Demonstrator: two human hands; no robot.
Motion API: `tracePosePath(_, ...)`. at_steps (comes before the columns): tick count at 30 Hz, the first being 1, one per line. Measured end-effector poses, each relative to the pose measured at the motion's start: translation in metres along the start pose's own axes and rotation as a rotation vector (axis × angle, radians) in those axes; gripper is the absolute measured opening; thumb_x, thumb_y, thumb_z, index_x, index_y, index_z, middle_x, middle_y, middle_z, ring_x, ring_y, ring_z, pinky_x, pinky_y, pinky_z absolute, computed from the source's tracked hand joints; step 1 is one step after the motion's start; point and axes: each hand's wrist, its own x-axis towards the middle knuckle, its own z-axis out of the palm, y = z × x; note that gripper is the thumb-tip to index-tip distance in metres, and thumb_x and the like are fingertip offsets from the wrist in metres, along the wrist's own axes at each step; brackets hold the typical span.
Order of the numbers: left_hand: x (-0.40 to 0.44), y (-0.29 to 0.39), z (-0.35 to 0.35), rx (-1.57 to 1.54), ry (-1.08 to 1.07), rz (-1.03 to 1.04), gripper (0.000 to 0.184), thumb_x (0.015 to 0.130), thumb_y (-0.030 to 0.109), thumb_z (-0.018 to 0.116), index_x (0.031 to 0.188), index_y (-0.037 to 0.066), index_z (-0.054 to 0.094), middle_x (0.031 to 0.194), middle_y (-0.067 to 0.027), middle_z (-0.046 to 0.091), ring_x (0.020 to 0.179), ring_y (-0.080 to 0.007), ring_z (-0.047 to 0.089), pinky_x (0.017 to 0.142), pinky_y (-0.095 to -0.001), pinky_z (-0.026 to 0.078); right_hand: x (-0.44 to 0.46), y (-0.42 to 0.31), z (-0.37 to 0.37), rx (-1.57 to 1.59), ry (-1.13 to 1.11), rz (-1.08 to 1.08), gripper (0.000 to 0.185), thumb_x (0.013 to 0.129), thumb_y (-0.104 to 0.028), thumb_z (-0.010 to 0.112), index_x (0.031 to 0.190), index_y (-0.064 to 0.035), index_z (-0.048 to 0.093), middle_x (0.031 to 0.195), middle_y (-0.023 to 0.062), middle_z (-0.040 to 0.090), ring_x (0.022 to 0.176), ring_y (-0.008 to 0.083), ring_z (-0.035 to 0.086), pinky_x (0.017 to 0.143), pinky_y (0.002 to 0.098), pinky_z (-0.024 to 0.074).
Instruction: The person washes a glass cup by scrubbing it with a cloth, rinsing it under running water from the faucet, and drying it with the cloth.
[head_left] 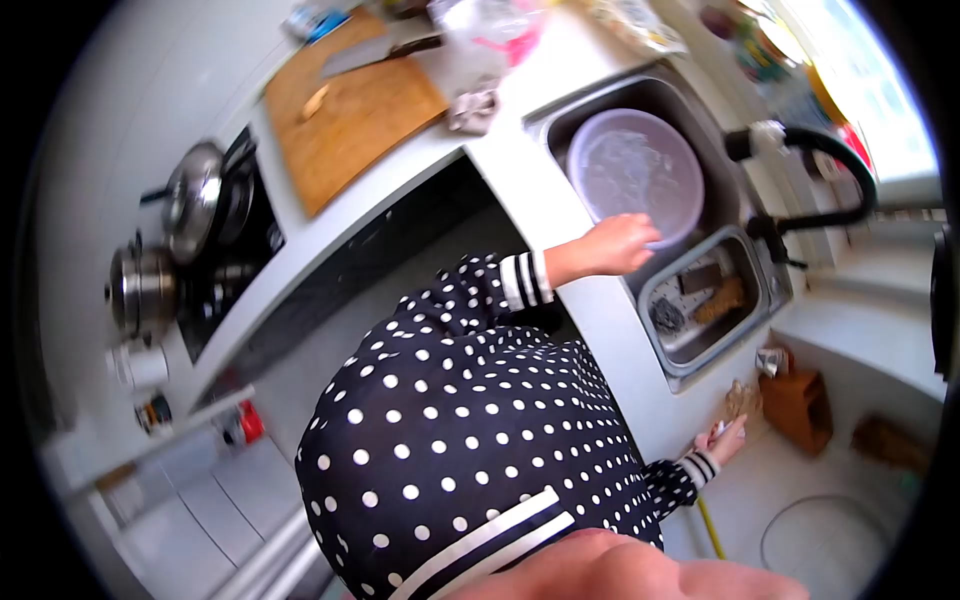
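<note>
My left hand (622,243) is closed at the near rim of a lilac plastic basin (585,150), its fingers wrapped over the edge. Water or wet, clear material shows inside the basin, which sits in the larger bowl of the steel sink (660,85). Off to the right, my right hand (728,440) has its fingers curled around something small and whitish that I cannot make out. Close beside that hand lies a crumpled tan bundle (742,400).
The small sink bowl (690,350) holds a scouring pad (667,316) and sponges. A black faucet (860,190) arches over the sink. A cutting board (350,120) bears a knife (365,55). Pots (143,290) stand by the stove. A brown wooden block (797,410) is at right.
</note>
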Motion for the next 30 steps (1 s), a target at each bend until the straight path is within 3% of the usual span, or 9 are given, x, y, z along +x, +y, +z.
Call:
tracePosePath(3, 0.002, 0.015, -0.034, -0.136, 0.119, 0.22, 0.027, 0.075, 0.014, 0.06, 0.101, 0.004, 0.058, 0.095, -0.0129, 0.056, 0.089, -0.0287, 0.056, 0.077, -0.0375, 0.046, -0.065, -0.057, 0.027, -0.087, -0.279, -0.239, 0.035, 0.087, -0.04, 0.052, 0.096, -0.0064, 0.051, 0.067, 0.0027, 0.055, 0.047, 0.0088, 0.047, 0.04, 0.0201, 0.0367)
tracePosePath(7, 0.009, 0.017, -0.068, -1.256, -0.224, -0.026, 0.028, 0.077, 0.016, 0.058, 0.103, 0.005, 0.061, 0.097, -0.014, 0.062, 0.091, -0.0267, 0.06, 0.076, -0.0333, 0.048, -0.159, -0.142, 0.09, 0.406, -0.897, -0.393, 0.04, 0.09, -0.028, 0.049, 0.122, -0.0049, 0.043, 0.095, 0.0053, 0.055, 0.079, 0.0107, 0.051, 0.068, 0.0207, 0.0417)
tracePosePath(9, 0.014, -0.017, -0.038, -0.195, 0.166, 0.036, 0.023, 0.076, 0.013, 0.057, 0.096, 0.007, 0.064, 0.091, -0.0131, 0.063, 0.084, -0.0285, 0.06, 0.075, -0.0338, 0.048, -0.144, -0.157, 0.126, 0.599, -1.251, -0.359, 0.042, 0.09, -0.027, 0.05, 0.124, -0.0055, 0.041, 0.103, 0.0066, 0.053, 0.087, 0.0113, 0.05, 0.072, 0.0218, 0.0414)
tracePosePath(10, 0.005, -0.022, -0.028, 0.191, 0.336, 0.05, 0.02, 0.075, 0.011, 0.054, 0.091, 0.006, 0.065, 0.086, -0.0142, 0.062, 0.076, -0.0313, 0.06, 0.073, -0.0357, 0.048, -0.143, -0.16, 0.156, 0.507, -1.165, -0.403, 0.041, 0.089, -0.025, 0.051, 0.123, -0.0048, 0.042, 0.103, 0.0065, 0.054, 0.085, 0.0118, 0.051, 0.071, 0.0219, 0.0421)
tracePosePath(11, -0.006, -0.01, -0.023, -0.098, 0.577, 0.141, 0.017, 0.076, 0.011, 0.056, 0.088, 0.004, 0.065, 0.081, -0.0117, 0.061, 0.072, -0.0269, 0.06, 0.071, -0.0332, 0.048, -0.139, -0.156, 0.186, 0.415, -1.077, -0.447, 0.04, 0.089, -0.024, 0.052, 0.122, -0.0041, 0.043, 0.103, 0.0065, 0.054, 0.084, 0.0122, 0.052, 0.07, 0.022, 0.0429)
tracePosePath(13, -0.041, 0.015, -0.038, -0.814, 0.34, 0.045, 0.013, 0.077, 0.01, 0.059, 0.086, 0.004, 0.066, 0.081, -0.0075, 0.062, 0.075, -0.0189, 0.06, 0.07, -0.0289, 0.048, -0.084, -0.117, 0.251, 0.017, -0.679, -0.64, 0.037, 0.088, -0.019, 0.053, 0.12, -0.0025, 0.044, 0.103, 0.0062, 0.055, 0.081, 0.0137, 0.054, 0.068, 0.0226, 0.0448)
tracePosePath(19, -0.121, 0.014, -0.027, -1.486, 0.234, -0.134, 0.011, 0.079, 0.006, 0.058, 0.085, -0.001, 0.065, 0.074, -0.0062, 0.064, 0.068, -0.0112, 0.061, 0.066, -0.0235, 0.05, -0.255, -0.05, 0.261, 0.783, -1.66, 0.09, 0.03, 0.091, -0.024, 0.044, 0.113, -0.0027, 0.047, 0.114, 0.0084, 0.05, 0.109, 0.0193, 0.048, 0.096, 0.0347, 0.0379)
tracePosePath(25, -0.217, -0.008, -0.025, -0.59, 0.587, -0.146, 0.018, 0.077, 0.008, 0.059, 0.095, 0.004, 0.062, 0.09, -0.0086, 0.056, 0.075, -0.0154, 0.059, 0.07, -0.0257, 0.049, -0.329, -0.021, 0.241, 0.533, -1.534, 0.172, 0.041, 0.093, -0.032, 0.039, 0.117, 0.0005, 0.044, 0.116, 0.0129, 0.049, 0.108, 0.024, 0.048, 0.095, 0.0368, 0.0376)
tracePosePath(30, -0.269, -0.002, 0.002, -0.508, 0.531, -0.397, 0.048, 0.075, 0.017, 0.064, 0.12, 0.011, 0.048, 0.105, -0.0121, 0.049, 0.1, -0.0276, 0.052, 0.085, -0.0336, 0.044, -0.332, 0.021, 0.242, 0.557, -1.741, 0.38, 0.041, 0.092, -0.033, 0.041, 0.119, -0.0013, 0.044, 0.118, 0.0115, 0.049, 0.111, 0.0256, 0.046, 0.097, 0.0385, 0.0347)
